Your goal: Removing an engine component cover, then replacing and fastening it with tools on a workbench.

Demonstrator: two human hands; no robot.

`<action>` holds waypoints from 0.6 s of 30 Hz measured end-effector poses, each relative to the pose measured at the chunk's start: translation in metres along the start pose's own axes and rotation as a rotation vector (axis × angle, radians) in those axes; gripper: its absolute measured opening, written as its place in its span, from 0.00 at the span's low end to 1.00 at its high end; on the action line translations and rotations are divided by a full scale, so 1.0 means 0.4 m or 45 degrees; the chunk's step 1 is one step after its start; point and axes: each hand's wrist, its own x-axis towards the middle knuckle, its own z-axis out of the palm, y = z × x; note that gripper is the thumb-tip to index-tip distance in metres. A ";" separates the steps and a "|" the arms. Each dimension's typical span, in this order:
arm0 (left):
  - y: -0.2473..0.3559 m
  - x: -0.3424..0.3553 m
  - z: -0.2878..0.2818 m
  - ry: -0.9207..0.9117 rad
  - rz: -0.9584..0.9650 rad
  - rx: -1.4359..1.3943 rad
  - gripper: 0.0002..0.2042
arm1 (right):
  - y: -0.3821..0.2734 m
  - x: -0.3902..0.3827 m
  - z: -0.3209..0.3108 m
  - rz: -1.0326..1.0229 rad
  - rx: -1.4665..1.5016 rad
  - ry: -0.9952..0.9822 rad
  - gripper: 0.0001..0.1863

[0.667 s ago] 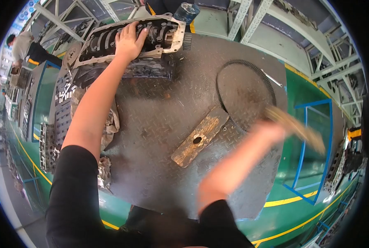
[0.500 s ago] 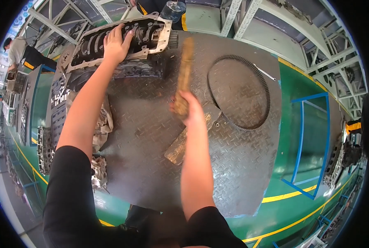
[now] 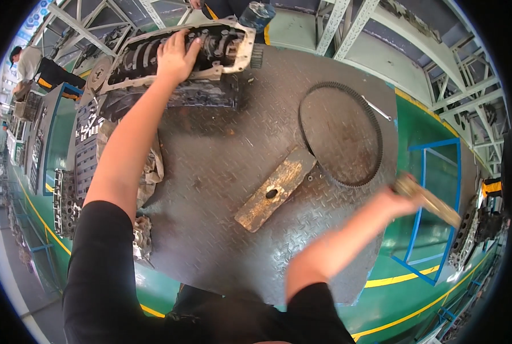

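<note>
An engine block (image 3: 213,43) with a pale rim and exposed dark internals lies at the upper left of the steel plate tabletop (image 3: 221,166). My left hand (image 3: 177,57) rests on it, fingers extended and apart. At the right, past the table edge, my right hand (image 3: 399,198), motion-blurred, grips a long wooden bar (image 3: 436,206). A battered rectangular plank (image 3: 284,175) with a dark hole lies mid-table, beside a large toothed belt (image 3: 376,137) and a small nut (image 3: 310,178). A long wrench (image 3: 376,109) lies at the table's right edge.
Rags (image 3: 152,166) and metal parts (image 3: 143,235) line the left side. A blue frame (image 3: 421,192) stands at right near another engine part (image 3: 468,235). White racks (image 3: 399,40) stand behind. A co-worker (image 3: 29,66) bends at far left; another person's legs (image 3: 221,8) show at top.
My right hand swung the bar upright toward the engine block, then back out to the right, lower than at first. My left hand stays on the block.
</note>
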 end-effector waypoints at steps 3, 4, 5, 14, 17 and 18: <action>0.017 0.018 0.007 0.032 0.009 -0.022 0.29 | 0.421 -0.229 0.063 0.149 -0.447 -0.250 0.23; -0.005 0.018 -0.009 0.033 0.006 -0.031 0.29 | 0.423 -0.271 0.046 0.413 -0.418 -0.278 0.22; 0.000 0.015 -0.012 0.043 -0.005 -0.037 0.29 | 0.425 -0.283 0.024 0.675 -0.383 -0.317 0.21; -0.081 0.023 -0.005 -0.008 0.051 0.057 0.29 | -0.223 0.087 -0.418 0.138 -0.356 -0.562 0.37; -0.058 0.030 -0.007 -0.071 0.021 0.085 0.29 | -0.461 0.253 -0.475 -0.329 -0.132 -0.365 0.29; -0.040 0.027 -0.005 -0.046 0.029 0.058 0.29 | -0.480 0.284 -0.453 -0.378 0.046 -0.321 0.23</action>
